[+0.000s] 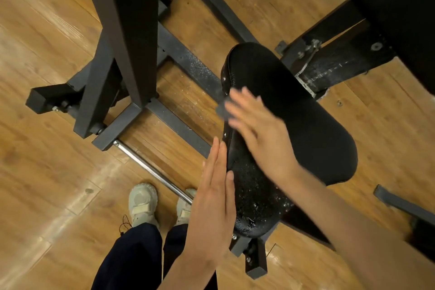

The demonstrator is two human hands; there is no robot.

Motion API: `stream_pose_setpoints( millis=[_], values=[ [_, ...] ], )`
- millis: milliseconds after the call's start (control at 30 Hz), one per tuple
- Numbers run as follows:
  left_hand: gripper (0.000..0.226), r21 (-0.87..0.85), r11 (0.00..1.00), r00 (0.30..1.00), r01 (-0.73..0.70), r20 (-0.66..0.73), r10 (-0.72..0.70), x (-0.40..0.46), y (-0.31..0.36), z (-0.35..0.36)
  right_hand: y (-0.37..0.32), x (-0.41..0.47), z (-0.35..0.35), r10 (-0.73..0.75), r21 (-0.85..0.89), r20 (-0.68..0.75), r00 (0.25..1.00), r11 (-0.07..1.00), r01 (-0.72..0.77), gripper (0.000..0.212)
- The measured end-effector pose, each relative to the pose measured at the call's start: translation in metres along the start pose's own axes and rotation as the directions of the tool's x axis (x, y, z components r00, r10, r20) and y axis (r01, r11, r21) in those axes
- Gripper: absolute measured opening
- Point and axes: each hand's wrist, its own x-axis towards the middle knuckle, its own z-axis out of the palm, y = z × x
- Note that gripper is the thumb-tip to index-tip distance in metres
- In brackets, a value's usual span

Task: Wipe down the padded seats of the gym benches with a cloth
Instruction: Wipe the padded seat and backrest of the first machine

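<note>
At the middle of your view lies the black padded seat (306,122) of a gym bench, long and rounded at both ends, running from upper left toward lower right above a wooden plank floor (47,54). Your left hand (214,198) stands flat against the near side edge of the seat, fingers straight and pressed together, the thumb lying along the rim where small bright droplets speckle the dark covering. Your right hand (261,132) reaches across from the right and lies over the top of the seat near its left edge, fingers spread and blurred with motion. Beneath those fingertips shows a small grey patch, which may be the cloth (221,108), though the blur makes it hard to tell, and whether the fingers grip it or only press on it cannot be told. More droplets cover the lower end of the seat close to your left wrist. Black steel frame posts (131,30) rise at the upper left, bolted to floor bars, and a chrome bar (153,169) lies on the floor just beyond your pale shoes (142,205). Your dark trousers (131,256) show at the bottom edge. Another black pad (397,7) fills the upper right corner, well apart from the seat you touch.
</note>
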Motion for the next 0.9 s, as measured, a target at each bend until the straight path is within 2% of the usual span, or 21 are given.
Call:
stream_pose_setpoints(
  millis=[133, 233, 367, 433, 500, 567, 633, 800, 900],
  values=[
    [0.052, 0.001, 1.0, 1.0, -0.005, 0.009, 0.005, -0.005, -0.002, -0.003, 0.009, 0.054, 0.007, 0.173, 0.019, -0.131, 0.976, 0.985, -0.172, 0.036],
    [0.053, -0.043, 0.999, 0.999, 0.007, 0.032, -0.006, -0.016, -0.005, -0.004, -0.014, -0.006, 0.013, 0.177, -0.016, -0.139, 0.974, 0.983, -0.181, 0.037],
    [0.05, -0.083, 0.996, 1.0, 0.026, 0.019, -0.025, -0.028, -0.008, -0.003, -0.045, -0.097, 0.01, 0.139, 0.036, -0.052, 0.989, 0.99, -0.137, 0.041],
    [0.05, -0.086, 0.996, 0.999, 0.028, 0.019, -0.026, -0.029, -0.007, -0.004, -0.038, -0.086, 0.006, 0.116, -0.037, -0.039, 0.993, 0.992, -0.117, 0.041],
    [0.052, -0.087, 0.996, 1.0, 0.011, 0.025, -0.008, -0.028, -0.008, -0.004, -0.024, -0.047, 0.01, 0.166, -0.084, -0.104, 0.981, 0.981, -0.175, 0.04],
    [0.052, -0.071, 0.997, 0.999, -0.004, 0.036, 0.007, -0.028, -0.011, -0.005, -0.019, -0.016, 0.013, 0.3, 0.0, -0.178, 0.937, 0.952, -0.305, 0.04],
    [0.053, -0.064, 0.998, 0.999, -0.019, 0.049, 0.022, -0.028, -0.013, -0.006, -0.028, -0.025, 0.017, 0.35, 0.076, -0.199, 0.915, 0.937, -0.342, 0.043],
    [0.054, -0.04, 0.997, 0.996, -0.067, 0.056, 0.069, -0.028, -0.02, -0.007, -0.07, -0.124, 0.021, 0.317, 0.082, -0.156, 0.935, 0.948, -0.308, 0.041],
    [0.055, -0.005, 0.996, 0.994, -0.088, 0.065, 0.088, -0.027, -0.02, -0.009, -0.045, -0.087, 0.016, 0.319, -0.011, -0.192, 0.928, 0.945, -0.327, 0.038]
  ],
)
